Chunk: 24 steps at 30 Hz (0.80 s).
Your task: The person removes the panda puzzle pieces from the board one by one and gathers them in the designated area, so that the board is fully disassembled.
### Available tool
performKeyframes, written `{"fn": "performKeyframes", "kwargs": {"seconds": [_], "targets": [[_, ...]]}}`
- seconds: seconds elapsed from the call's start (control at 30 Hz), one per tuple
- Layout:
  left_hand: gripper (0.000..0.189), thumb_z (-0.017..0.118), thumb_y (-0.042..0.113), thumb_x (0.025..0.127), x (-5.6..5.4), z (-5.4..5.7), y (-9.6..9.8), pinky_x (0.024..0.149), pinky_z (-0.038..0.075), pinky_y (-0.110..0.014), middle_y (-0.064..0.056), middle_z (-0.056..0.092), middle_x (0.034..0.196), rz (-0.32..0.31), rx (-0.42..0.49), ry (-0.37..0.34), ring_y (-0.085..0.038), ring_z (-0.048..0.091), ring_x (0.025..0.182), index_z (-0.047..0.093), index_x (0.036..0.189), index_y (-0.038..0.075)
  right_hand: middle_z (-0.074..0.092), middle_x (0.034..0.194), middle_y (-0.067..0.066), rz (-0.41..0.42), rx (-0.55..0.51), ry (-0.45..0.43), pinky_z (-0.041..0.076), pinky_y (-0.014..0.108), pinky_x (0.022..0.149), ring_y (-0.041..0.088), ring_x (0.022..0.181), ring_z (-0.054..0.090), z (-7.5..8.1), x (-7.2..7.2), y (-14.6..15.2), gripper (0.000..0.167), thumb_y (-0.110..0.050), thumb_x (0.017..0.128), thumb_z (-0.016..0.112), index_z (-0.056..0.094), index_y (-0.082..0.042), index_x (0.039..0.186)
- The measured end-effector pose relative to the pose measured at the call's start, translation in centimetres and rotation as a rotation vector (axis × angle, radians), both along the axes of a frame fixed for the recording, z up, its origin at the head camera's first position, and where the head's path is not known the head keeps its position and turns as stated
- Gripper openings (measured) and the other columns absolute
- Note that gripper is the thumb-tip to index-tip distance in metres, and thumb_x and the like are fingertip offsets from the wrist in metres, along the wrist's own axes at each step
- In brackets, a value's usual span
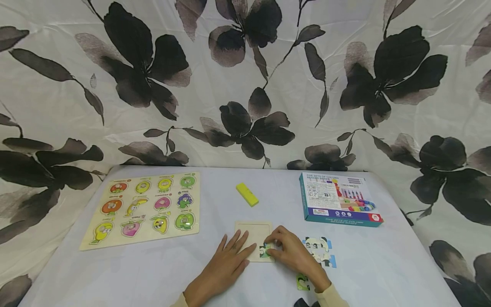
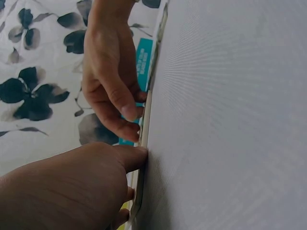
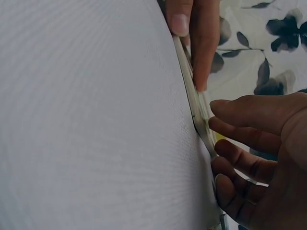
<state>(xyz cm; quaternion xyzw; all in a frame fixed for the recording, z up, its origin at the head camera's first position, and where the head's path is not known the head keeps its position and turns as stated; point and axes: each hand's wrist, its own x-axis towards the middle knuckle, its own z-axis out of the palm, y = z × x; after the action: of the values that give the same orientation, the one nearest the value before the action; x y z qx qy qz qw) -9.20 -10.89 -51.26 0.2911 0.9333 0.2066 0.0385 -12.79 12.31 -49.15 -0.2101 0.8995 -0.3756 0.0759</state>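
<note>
A square wooden puzzle tray (image 1: 244, 227) lies flat at the table's middle. In its lower right part sits a green, black and white puzzle piece (image 1: 263, 251). My right hand (image 1: 293, 252) reaches in from the right, thumb and forefinger pinching that piece at its right edge. With fingers spread, my left hand (image 1: 226, 265) rests on the tray's left side; its thumb touches the near edge in the left wrist view. Panda puzzle pieces (image 1: 317, 247) lie right of my right hand. Another green piece (image 1: 302, 282) is near my right wrist, partly hidden.
A fruit puzzle board (image 1: 149, 204) lies at the left. Behind the tray is a yellow block (image 1: 247, 194). A boxed bead set (image 1: 339, 199) lies at the back right. Something black (image 1: 304, 302) shows at the front edge. Floral cloth (image 1: 245, 85) hangs behind the table.
</note>
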Motion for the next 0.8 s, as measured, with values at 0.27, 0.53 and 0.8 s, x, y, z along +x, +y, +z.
{"fn": "performKeyframes", "kwargs": {"seconds": [0.27,0.53,0.8], "targets": [[0.044,0.046,0.030,0.101,0.04,-0.17,0.06,0.113,0.013,-0.059,-0.009,0.027,0.157,0.004,0.005,0.010,-0.031,0.017,0.146,0.046,0.144,0.022,0.057,0.095,-0.003,-0.010,0.005,-0.004,0.047,0.025,0.072,0.012,0.084,0.052,-0.05,0.00,-0.05,0.017,-0.013,0.084,0.072,0.071,-0.010,0.101],[0.043,0.047,0.029,0.100,0.03,-0.20,0.03,0.112,0.015,-0.060,-0.010,0.028,0.156,-0.002,0.017,0.025,-0.033,0.019,0.145,0.047,0.143,0.021,0.061,0.096,-0.005,0.013,-0.055,-0.044,0.048,0.025,0.072,0.012,0.084,0.054,0.08,0.06,-0.01,0.020,-0.016,0.086,0.071,0.069,-0.013,0.106],[0.044,0.046,0.029,0.101,0.02,-0.01,0.00,0.113,0.013,-0.059,-0.010,0.027,0.157,0.001,0.001,0.000,-0.032,0.017,0.146,0.045,0.144,0.023,0.064,0.097,-0.004,0.068,-0.103,-0.122,0.047,0.024,0.071,0.011,0.083,0.055,0.15,0.04,-0.13,0.026,-0.012,0.085,0.070,0.065,-0.013,0.111]]}}
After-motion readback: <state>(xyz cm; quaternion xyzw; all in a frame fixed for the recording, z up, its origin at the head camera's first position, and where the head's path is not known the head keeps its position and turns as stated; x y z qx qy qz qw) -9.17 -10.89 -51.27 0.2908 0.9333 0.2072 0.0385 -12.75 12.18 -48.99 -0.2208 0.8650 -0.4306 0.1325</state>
